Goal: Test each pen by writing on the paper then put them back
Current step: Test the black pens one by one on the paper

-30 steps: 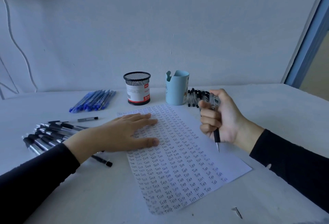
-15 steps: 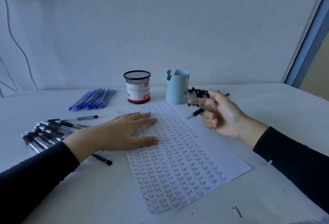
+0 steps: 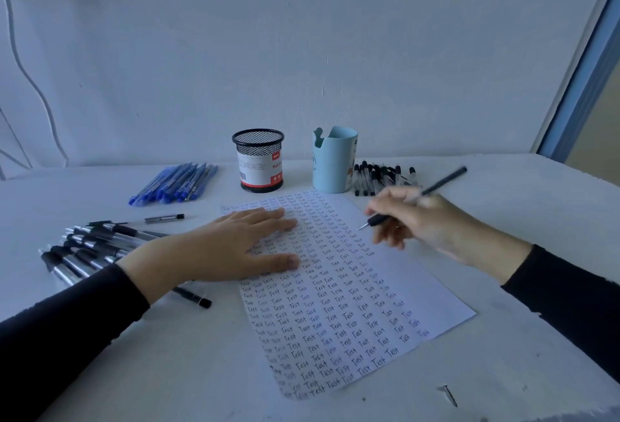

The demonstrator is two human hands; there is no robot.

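Note:
A white sheet of paper (image 3: 396, 290) lies on the table, filled with rows of the word "Test". My left hand (image 3: 231, 247) rests flat on its upper left part, fingers spread. Over the sheet's right edge, my right hand (image 3: 419, 220) holds a black pen (image 3: 439, 185) in a writing grip, tip pointing down-left and hovering just above the paper. Several black pens (image 3: 382, 178) lie behind the right hand. More black pens (image 3: 87, 247) are piled at the left, and several blue pens (image 3: 177, 183) lie at the back left.
A black mesh pen cup (image 3: 258, 160) and a light blue cup (image 3: 333, 160) stand at the back by the wall. A loose pen cap (image 3: 164, 218) and a single black pen (image 3: 193, 297) lie near my left arm. A small screw (image 3: 448, 393) lies near the front edge.
My right hand turned the pen from a fist grip, tip down, into a writing grip. The hand dropped toward the sheet's right edge. My left hand stayed put.

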